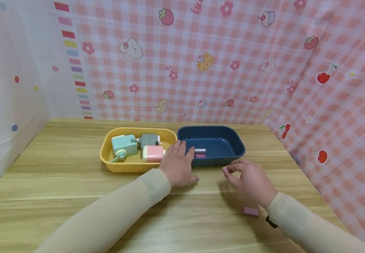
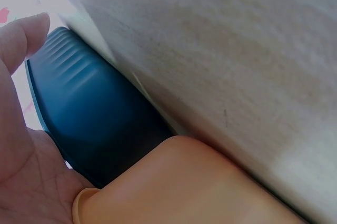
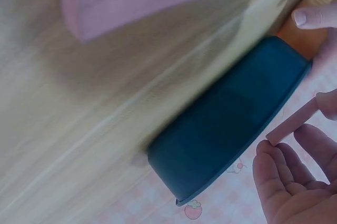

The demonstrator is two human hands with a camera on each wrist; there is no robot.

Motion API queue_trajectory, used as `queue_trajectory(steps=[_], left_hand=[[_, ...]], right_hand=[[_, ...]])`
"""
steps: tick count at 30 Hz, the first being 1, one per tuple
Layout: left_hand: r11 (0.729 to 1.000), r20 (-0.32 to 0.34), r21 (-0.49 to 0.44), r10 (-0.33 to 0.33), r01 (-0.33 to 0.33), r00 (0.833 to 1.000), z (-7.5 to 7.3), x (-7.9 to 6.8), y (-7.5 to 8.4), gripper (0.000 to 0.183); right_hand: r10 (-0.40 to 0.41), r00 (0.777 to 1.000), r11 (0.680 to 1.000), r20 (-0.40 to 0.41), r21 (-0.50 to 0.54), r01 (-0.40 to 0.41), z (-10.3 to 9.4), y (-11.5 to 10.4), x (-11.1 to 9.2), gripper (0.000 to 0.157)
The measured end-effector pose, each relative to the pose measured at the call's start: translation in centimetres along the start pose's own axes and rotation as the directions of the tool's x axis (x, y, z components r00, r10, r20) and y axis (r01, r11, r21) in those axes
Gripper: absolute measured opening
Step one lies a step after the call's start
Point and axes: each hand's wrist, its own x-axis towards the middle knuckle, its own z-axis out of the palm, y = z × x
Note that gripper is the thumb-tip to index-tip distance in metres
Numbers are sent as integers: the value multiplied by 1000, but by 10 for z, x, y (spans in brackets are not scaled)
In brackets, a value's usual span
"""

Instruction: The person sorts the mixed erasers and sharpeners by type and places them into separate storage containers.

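Note:
My right hand (image 1: 251, 179) pinches a small pink block (image 3: 294, 121) between thumb and fingers, just in front of the near right corner of the dark blue tray (image 1: 233, 162). My left hand (image 1: 178, 165) lies with fingers straight across the adjoining rims of the blue tray and the yellow tray (image 1: 122, 168); its palm touches the yellow rim in the left wrist view. Inside the blue tray, partly behind the left hand, are a pale lilac block (image 1: 200, 151) and a pink one below it. Another pink block (image 1: 250, 212) lies on the table under the right wrist.
The yellow tray holds a mint-coloured toy piece (image 1: 124, 144) with a crank-like part, a grey-green piece (image 1: 148, 140) and a pink and cream piece (image 1: 154, 154). Patterned cloth (image 1: 185, 70) hangs behind the wooden table (image 1: 59, 196) and along its sides.

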Motion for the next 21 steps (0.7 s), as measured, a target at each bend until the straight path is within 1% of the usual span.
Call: queue_trajectory(steps=[4, 10, 17, 21], left_hand=[[1000, 0, 2, -1, 1, 1000, 0, 0, 0, 105], [1000, 0, 8, -4, 4, 1000, 0, 0, 1, 105], [1000, -9, 18, 1, 0, 1000, 0, 0, 0, 106], [1000, -9, 8, -1, 1, 1000, 0, 0, 0, 106]], right_hand=[[-15, 999, 1000, -28, 10, 15, -2, 1, 6, 18], [-3, 999, 999, -37, 49, 4, -5, 2, 15, 20], [46, 999, 995, -18, 84, -45, -9, 3, 23, 25], [94, 996, 988, 4, 124, -94, -10, 4, 28, 26]])
